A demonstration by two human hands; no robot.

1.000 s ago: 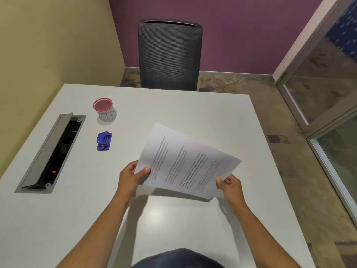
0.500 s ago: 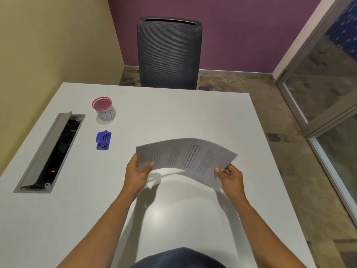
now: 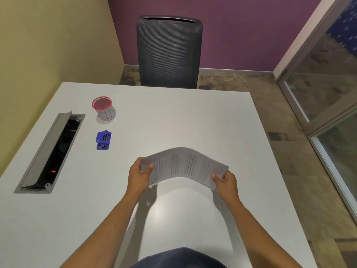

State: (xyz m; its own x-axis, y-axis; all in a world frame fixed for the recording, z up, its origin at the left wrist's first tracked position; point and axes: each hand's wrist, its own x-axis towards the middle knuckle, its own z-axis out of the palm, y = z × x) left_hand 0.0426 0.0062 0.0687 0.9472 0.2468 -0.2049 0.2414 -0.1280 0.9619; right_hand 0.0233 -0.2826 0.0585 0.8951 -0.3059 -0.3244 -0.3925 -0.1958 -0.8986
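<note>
A printed sheet of paper (image 3: pixel 183 166) hangs above the white table (image 3: pixel 173 117), bowed upward in the middle like an arch. My left hand (image 3: pixel 139 174) pinches its left edge with the thumb on top. My right hand (image 3: pixel 225 181) pinches its right edge the same way. The paper casts a shadow on the table below my hands.
A small blue hole punch (image 3: pixel 103 140) lies left of the paper. Behind it stands a small cup with a red rim (image 3: pixel 103 109). An open cable tray (image 3: pixel 51 151) is set into the table's left side. A dark office chair (image 3: pixel 169 53) stands at the far edge.
The sheet has gone from nearly flat and tilted up to bowed into an arch. Both hands have turned the paper's edges downward and stayed in about the same place.
</note>
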